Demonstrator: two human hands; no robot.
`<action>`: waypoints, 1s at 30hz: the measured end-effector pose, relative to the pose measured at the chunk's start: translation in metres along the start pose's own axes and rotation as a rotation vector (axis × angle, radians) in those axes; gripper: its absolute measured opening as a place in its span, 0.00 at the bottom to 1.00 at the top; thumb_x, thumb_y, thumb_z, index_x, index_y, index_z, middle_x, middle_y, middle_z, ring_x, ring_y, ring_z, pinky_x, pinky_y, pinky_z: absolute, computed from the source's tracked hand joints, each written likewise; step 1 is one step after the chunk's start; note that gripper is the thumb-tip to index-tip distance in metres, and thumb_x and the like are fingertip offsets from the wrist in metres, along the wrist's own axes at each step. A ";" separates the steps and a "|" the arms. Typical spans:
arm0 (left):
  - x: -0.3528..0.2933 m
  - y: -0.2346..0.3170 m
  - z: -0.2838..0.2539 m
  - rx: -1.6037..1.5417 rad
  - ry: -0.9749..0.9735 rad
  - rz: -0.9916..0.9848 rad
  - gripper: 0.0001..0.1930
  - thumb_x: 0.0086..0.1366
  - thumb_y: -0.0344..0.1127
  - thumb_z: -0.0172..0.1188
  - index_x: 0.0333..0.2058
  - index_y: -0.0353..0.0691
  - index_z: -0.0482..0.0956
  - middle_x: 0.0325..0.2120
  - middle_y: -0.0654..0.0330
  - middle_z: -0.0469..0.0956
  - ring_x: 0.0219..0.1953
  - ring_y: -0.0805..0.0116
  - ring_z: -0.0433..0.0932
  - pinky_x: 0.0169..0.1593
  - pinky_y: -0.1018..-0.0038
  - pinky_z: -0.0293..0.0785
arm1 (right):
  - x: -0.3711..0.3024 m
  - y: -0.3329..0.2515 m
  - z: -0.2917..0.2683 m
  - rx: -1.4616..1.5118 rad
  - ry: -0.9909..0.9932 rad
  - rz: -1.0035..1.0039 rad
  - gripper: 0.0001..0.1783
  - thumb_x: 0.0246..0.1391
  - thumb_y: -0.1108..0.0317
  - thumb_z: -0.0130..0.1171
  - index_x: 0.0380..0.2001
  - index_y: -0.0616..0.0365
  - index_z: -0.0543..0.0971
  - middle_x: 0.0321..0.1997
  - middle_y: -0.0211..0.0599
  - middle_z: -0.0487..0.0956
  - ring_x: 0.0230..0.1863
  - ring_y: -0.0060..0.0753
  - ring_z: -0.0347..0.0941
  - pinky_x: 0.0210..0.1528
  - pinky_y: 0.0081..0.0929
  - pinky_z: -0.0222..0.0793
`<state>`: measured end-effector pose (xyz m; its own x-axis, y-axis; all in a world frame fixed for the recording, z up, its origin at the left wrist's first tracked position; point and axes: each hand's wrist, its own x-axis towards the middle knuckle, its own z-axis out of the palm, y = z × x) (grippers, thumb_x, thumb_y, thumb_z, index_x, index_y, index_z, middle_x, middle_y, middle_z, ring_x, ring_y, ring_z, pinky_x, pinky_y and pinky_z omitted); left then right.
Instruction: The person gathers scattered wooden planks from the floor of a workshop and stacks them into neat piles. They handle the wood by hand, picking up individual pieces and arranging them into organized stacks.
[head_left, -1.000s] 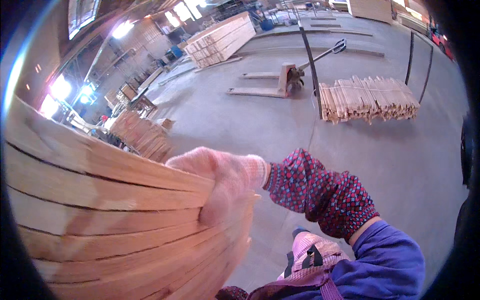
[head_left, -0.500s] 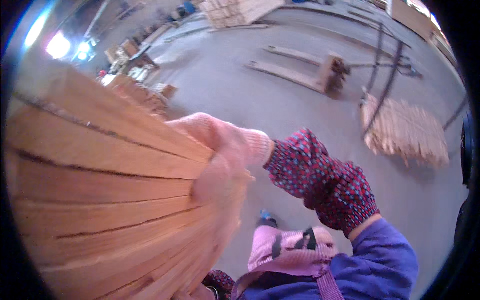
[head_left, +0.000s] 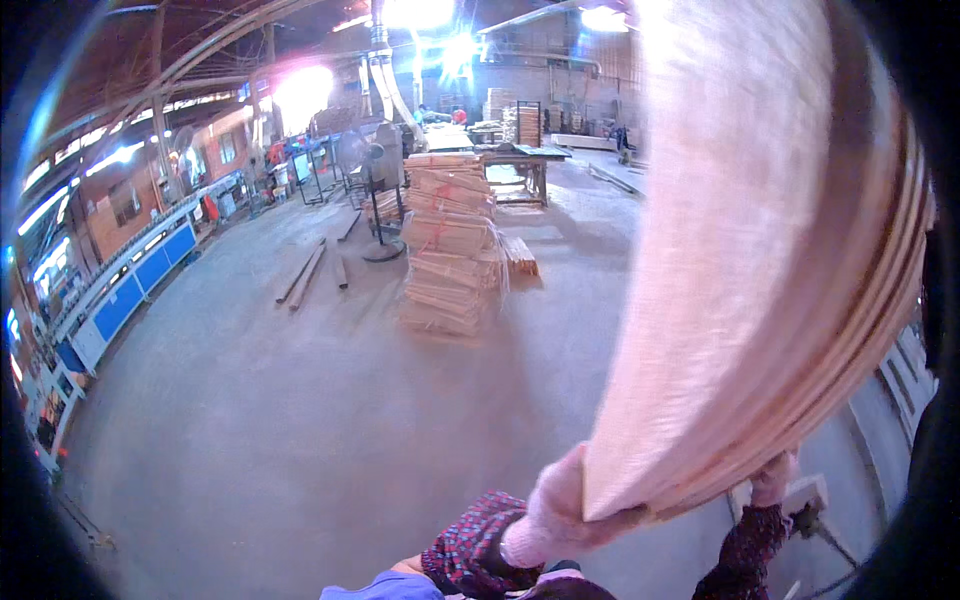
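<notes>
A stack of long, pale wooden boards (head_left: 730,260) rises close in front of me on the right, tilted and blurred by motion. My left hand (head_left: 560,505), in a pale pink knit glove, closes around the lower near corner of the stack. Farther right, my right hand (head_left: 773,478), gloved alike, grips the lower edge from the other side; part of it is hidden behind the boards. Patterned sleeve covers show at both wrists, with a blue sleeve on the left arm.
A tall pile of bundled wood strips (head_left: 445,250) stands on the concrete floor ahead. Beside it are a stand fan (head_left: 378,200), loose bars (head_left: 305,275) and a work table (head_left: 525,155). A long blue-and-white machine (head_left: 135,300) lines the left. A pallet jack (head_left: 800,500) is partly visible lower right.
My view has swung from the floor to the wider workshop. The boards have gone from the left side to the right, raised upright, and my left hand now shows at their lower corner.
</notes>
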<state>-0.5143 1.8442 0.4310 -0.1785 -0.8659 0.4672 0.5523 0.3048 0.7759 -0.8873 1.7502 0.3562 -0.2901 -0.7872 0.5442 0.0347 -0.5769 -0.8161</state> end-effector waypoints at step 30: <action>0.753 -0.348 -0.203 0.204 0.015 -0.004 0.38 0.49 0.37 0.77 0.55 0.30 0.68 0.45 0.58 0.80 0.49 0.74 0.77 0.54 0.76 0.71 | 0.636 0.467 0.010 0.178 0.181 0.071 0.21 0.66 0.56 0.48 0.55 0.57 0.69 0.49 0.36 0.75 0.47 0.35 0.74 0.51 0.34 0.73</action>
<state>-0.6757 1.0051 0.4267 -0.1678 -0.8725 0.4590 0.3746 0.3742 0.8483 -1.0457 0.9777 0.3233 -0.4464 -0.7845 0.4304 0.2240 -0.5636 -0.7951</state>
